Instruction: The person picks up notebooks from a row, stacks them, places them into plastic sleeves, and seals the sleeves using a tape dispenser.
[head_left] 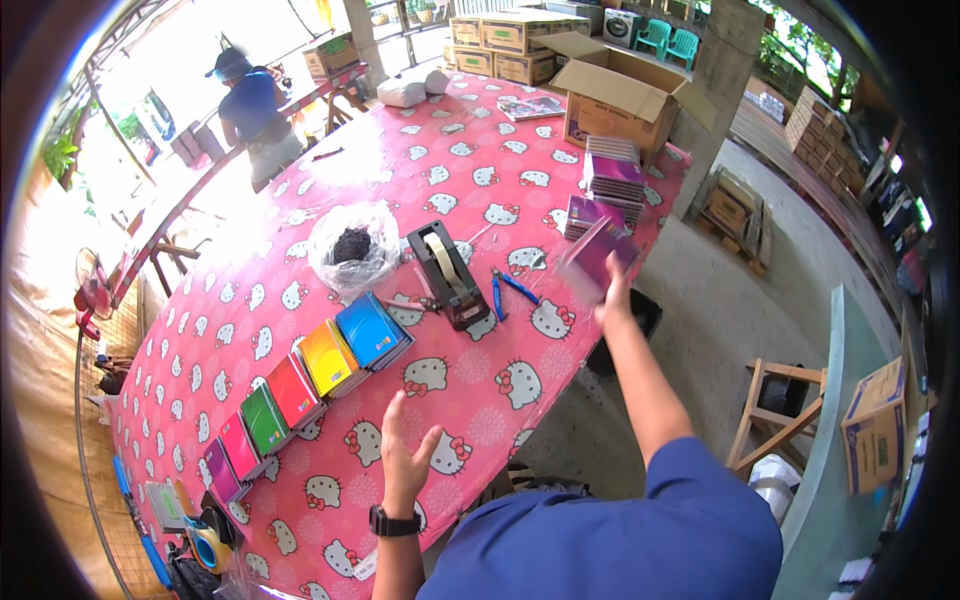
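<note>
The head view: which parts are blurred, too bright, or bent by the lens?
In the head view, the purple notebook in the right hand is smeared by motion blur; the left hand is sharp. Daylight washes out the upper left, with glare on the pink tablecloth near a person at another table. The fisheye bends the table's edges, and the rim is dark.

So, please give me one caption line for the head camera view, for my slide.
Right hand lifts a purple notebook over the pink table; left hand hovers open near a notebook row.
</note>
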